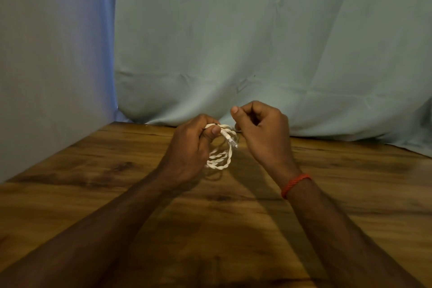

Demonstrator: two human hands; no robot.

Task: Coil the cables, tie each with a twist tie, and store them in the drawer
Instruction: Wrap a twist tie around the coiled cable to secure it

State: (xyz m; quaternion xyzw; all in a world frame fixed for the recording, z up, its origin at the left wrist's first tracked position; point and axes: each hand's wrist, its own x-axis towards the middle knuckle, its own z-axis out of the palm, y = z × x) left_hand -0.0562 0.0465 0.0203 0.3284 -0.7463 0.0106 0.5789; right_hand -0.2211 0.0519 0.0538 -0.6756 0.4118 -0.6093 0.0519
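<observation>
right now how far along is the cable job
Coiling looks done: the white cable is in loops, held by the left hand. In hand: the right hand works at the top, apparently tying; no twist tie is clear. Left: storing; no drawer shows.

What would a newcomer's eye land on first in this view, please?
The coiled white twisted cable stands out, gripped at its top by the left hand above the brown wooden table. Beside it, the right hand is curled near the coil, with an orange thread wristband on that wrist. Pale cloth backdrop fills the rear.
</observation>
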